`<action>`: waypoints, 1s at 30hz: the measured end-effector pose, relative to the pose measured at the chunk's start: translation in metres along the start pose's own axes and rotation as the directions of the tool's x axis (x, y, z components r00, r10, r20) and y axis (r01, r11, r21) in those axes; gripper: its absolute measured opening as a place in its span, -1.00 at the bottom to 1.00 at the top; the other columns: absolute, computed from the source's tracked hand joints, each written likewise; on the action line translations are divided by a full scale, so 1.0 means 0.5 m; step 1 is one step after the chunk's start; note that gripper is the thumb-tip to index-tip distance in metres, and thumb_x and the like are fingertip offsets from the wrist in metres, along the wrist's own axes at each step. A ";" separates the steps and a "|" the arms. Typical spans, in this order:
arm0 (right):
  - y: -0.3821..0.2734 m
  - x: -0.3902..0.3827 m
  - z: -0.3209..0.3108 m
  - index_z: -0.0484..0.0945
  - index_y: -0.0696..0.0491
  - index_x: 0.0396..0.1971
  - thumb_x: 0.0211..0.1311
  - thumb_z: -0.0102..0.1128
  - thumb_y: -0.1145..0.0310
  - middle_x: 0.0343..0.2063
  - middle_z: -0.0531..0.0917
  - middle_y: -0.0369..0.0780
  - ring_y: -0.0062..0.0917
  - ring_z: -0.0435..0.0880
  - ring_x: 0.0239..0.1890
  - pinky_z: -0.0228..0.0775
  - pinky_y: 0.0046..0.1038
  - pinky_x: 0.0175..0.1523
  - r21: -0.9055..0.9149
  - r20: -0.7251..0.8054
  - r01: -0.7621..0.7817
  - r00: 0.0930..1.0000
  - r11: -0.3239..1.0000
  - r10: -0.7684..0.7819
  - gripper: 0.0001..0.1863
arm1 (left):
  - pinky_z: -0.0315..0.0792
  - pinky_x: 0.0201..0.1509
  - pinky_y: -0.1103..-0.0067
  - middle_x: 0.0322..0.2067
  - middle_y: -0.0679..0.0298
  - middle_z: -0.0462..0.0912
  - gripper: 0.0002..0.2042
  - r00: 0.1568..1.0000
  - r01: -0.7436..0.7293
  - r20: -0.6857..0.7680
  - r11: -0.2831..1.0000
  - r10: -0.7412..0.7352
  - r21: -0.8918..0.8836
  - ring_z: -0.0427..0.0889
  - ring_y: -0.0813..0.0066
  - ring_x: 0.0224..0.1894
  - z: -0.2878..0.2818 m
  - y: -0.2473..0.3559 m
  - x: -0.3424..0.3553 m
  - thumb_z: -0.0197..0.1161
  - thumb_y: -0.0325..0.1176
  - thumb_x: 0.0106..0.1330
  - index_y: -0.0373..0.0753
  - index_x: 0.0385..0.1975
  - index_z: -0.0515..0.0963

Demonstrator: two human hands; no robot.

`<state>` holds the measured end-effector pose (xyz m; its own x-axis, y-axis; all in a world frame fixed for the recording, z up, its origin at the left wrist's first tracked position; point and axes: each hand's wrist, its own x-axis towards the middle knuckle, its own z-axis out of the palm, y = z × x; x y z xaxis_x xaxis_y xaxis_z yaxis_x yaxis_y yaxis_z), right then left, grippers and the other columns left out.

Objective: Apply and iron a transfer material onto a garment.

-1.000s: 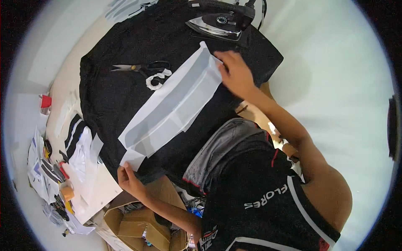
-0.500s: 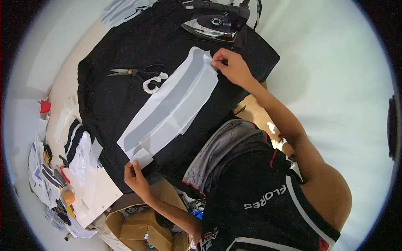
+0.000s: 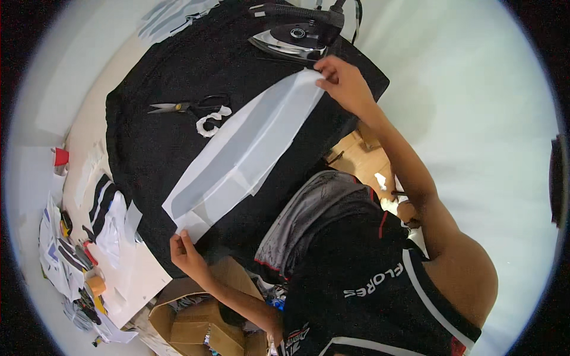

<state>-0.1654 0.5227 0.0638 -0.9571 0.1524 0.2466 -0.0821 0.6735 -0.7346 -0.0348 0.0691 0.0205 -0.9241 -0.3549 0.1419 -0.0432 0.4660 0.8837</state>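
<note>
A long, curved strip of white and pale grey cloth [image 3: 237, 151] stretches diagonally over the black cloth cover [image 3: 148, 142]. My left hand [image 3: 189, 255] pinches its near-left end between thumb and fingertips. At the far-right end, my right hand [image 3: 345, 83] grips the strip, with that end raised off the cover. A small white piece [image 3: 195, 221] lies over the strip's near-left end. Beyond the strip's left side are black-handled scissors [image 3: 184, 107], blades pointing left, and a curled white ring-like scrap [image 3: 209, 126].
A black and silver iron [image 3: 294, 38] lies at the far edge, its cord rising behind. Grey strips [image 3: 169, 18] lie at the far left. White cloth [image 3: 111, 228] and a red cup [image 3: 60, 156] are on the left side. A cardboard box [image 3: 196, 314] sits below the near edge.
My right hand has moved up and to the right, lifting the strip's far end and drawing it straighter. My left hand stays at the near end, shifted slightly left.
</note>
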 end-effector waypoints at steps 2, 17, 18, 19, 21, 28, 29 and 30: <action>0.017 -0.019 0.004 0.53 0.04 -0.07 0.12 0.29 0.44 -0.25 0.56 -0.25 -0.50 0.59 -0.29 0.46 -0.44 -0.21 -0.280 0.001 -0.109 0.994 0.954 0.114 -0.67 | 0.00 -0.45 0.64 -0.58 0.48 0.32 -0.74 1.000 -0.020 -0.022 1.000 0.020 0.004 0.14 0.71 -0.49 0.009 0.005 -0.006 0.19 -0.24 0.41 -0.32 -0.40 0.50; 0.023 -0.100 0.080 0.43 -0.04 0.21 0.31 0.12 0.11 0.29 0.35 -0.13 -0.25 0.29 0.33 0.07 -0.22 0.40 -0.514 0.238 0.388 0.921 0.765 -0.307 -0.49 | 0.33 -0.34 0.71 -0.45 0.40 0.61 -0.78 0.965 0.255 -0.047 0.964 -0.259 -0.073 0.45 0.73 -0.41 -0.011 0.010 0.031 0.33 -0.38 0.26 -0.43 -0.23 0.63; 0.022 -0.101 0.081 0.41 -0.04 0.22 0.31 0.11 0.09 0.29 0.34 -0.12 -0.25 0.29 0.34 0.05 -0.21 0.41 -0.515 0.235 0.388 0.921 0.764 -0.310 -0.48 | 0.33 -0.34 0.71 -0.45 0.40 0.61 -0.78 0.969 0.238 -0.044 0.969 -0.242 -0.071 0.45 0.73 -0.41 -0.002 0.012 0.035 0.33 -0.38 0.26 -0.43 -0.23 0.63; 0.022 -0.101 0.082 0.40 -0.03 0.23 0.32 0.09 0.07 0.29 0.34 -0.11 -0.25 0.28 0.34 0.03 -0.21 0.42 -0.520 0.234 0.384 0.923 0.763 -0.305 -0.47 | 0.33 -0.34 0.70 -0.47 0.40 0.60 -0.78 0.978 0.204 -0.041 0.977 -0.207 -0.053 0.45 0.73 -0.43 0.009 0.013 0.041 0.34 -0.39 0.25 -0.44 -0.25 0.63; 0.021 -0.101 0.082 0.40 -0.03 0.23 0.32 0.09 0.07 0.29 0.33 -0.11 -0.24 0.28 0.34 0.03 -0.20 0.42 -0.522 0.234 0.390 0.921 0.758 -0.312 -0.46 | 0.33 -0.35 0.69 -0.48 0.39 0.60 -0.78 0.984 0.170 -0.041 0.985 -0.171 -0.035 0.44 0.72 -0.44 0.019 0.017 0.051 0.35 -0.39 0.24 -0.45 -0.26 0.63; 0.008 -0.097 0.091 0.45 0.00 0.17 0.30 0.13 0.08 0.26 0.36 -0.10 -0.25 0.29 0.33 0.03 -0.20 0.42 -0.536 0.210 0.352 0.936 0.768 -0.282 -0.49 | 0.32 -0.38 0.66 -0.55 0.35 0.57 -0.81 0.995 0.103 -0.024 0.978 -0.100 0.180 0.42 0.67 -0.50 0.029 0.016 0.066 0.36 -0.38 0.21 -0.40 -0.31 0.64; -0.001 -0.094 0.090 0.45 0.00 0.17 0.30 0.13 0.08 0.26 0.36 -0.10 -0.25 0.29 0.33 0.03 -0.20 0.42 -0.524 0.203 0.381 0.925 0.762 -0.323 -0.49 | 0.32 -0.39 0.65 -0.55 0.35 0.57 -0.81 0.990 0.144 -0.027 0.970 -0.141 0.194 0.41 0.66 -0.51 0.029 0.015 0.065 0.35 -0.37 0.22 -0.39 -0.30 0.64; -0.014 -0.091 0.086 0.48 0.02 0.13 0.28 0.16 0.14 0.21 0.42 -0.11 -0.25 0.34 0.28 0.09 -0.22 0.38 -0.487 0.171 0.390 0.920 0.782 -0.353 -0.54 | 0.32 -0.39 0.65 -0.55 0.35 0.57 -0.81 0.995 0.099 -0.022 0.977 -0.097 0.189 0.41 0.66 -0.51 0.027 0.012 0.063 0.35 -0.37 0.22 -0.39 -0.30 0.64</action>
<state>-0.1332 0.4798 0.0304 -0.8991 -0.2210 0.3778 -0.3021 0.9379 -0.1703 -0.0695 0.0717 0.0244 -0.9069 -0.4163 0.0653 -0.2058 0.5728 0.7934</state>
